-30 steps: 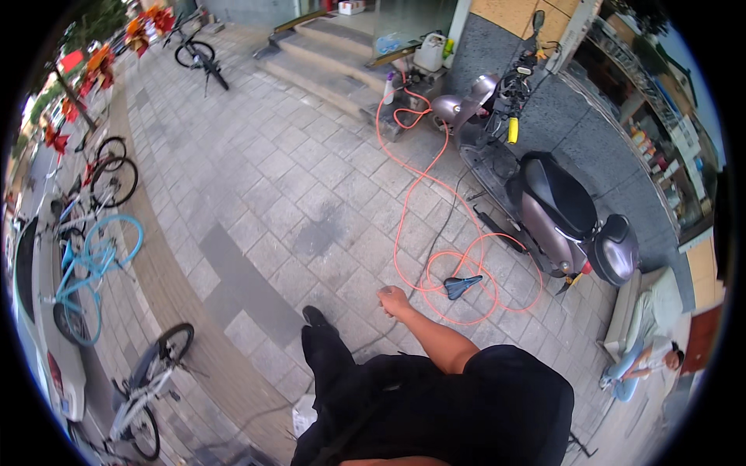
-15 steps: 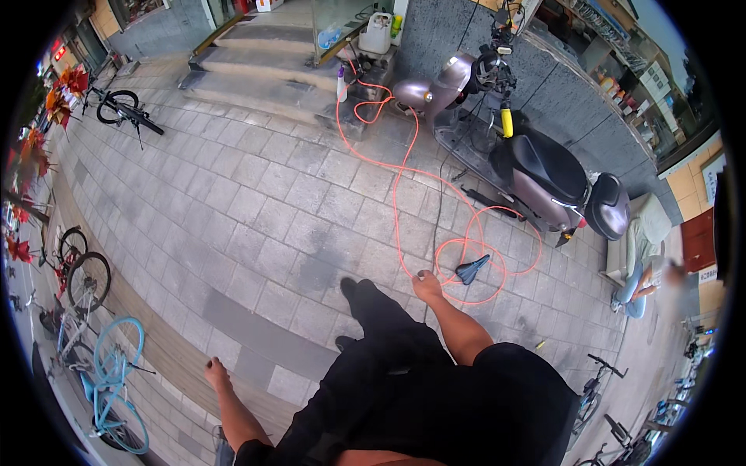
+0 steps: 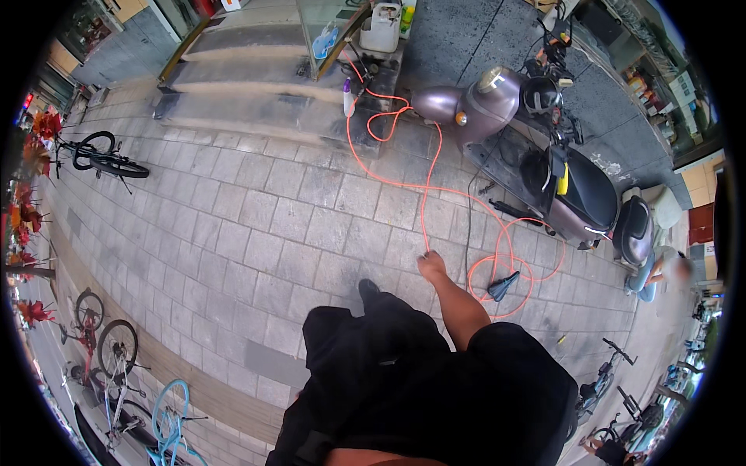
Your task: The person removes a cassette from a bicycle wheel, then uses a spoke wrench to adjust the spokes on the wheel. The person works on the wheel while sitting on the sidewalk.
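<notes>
My right hand (image 3: 432,266) is closed, held out in front of me above the paving. A thin orange hose (image 3: 423,208) runs down to its fingers, and the hand grips it there. Further lengths of the hose lie in loose loops on the ground to the right. A dark bicycle saddle (image 3: 503,286) rests on the paving among those loops. My left hand is out of sight behind my dark clothing.
A purple-grey scooter (image 3: 571,186) stands at the right by the wall. Steps (image 3: 256,81) rise at the far side, with a white spray bottle (image 3: 348,101) and a white jug (image 3: 381,29). Bicycles, one light blue (image 3: 169,415), line the left. A person (image 3: 660,272) sits far right.
I have stepped forward and my view has shifted. My right hand has moved forward with the hose, away from the saddle. My left hand has dropped out of view.
</notes>
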`<state>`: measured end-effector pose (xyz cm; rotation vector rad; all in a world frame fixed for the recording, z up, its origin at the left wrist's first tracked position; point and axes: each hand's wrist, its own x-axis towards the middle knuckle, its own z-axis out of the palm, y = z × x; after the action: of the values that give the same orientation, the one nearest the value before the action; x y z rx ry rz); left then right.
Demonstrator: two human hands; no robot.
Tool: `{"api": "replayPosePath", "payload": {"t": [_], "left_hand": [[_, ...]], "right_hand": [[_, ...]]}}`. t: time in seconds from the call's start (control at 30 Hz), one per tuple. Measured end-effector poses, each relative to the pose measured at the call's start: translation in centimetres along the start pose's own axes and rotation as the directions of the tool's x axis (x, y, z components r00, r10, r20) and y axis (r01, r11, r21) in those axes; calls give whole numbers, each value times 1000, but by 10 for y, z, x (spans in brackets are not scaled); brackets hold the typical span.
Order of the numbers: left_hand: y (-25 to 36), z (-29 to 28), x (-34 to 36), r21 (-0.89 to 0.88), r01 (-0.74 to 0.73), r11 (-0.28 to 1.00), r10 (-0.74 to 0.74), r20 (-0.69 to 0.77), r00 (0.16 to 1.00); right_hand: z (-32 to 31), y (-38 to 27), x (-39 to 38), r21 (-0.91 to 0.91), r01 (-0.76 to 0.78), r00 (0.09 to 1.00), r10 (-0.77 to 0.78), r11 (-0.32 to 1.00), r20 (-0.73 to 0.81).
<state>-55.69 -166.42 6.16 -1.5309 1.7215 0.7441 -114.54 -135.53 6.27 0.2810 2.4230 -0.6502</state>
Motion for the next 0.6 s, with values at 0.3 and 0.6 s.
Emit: {"api": "replayPosePath", "payload": {"t": [0.3, 0.6], "left_hand": [[127, -144, 117, -278, 69, 958, -36, 120, 992], [277, -523, 388, -525, 5, 851, -180, -283, 942]], "right_hand": [[31, -321, 107, 83, 207, 978, -206, 975, -16], [68, -429, 209, -223, 41, 996, -58, 974, -74]]}}
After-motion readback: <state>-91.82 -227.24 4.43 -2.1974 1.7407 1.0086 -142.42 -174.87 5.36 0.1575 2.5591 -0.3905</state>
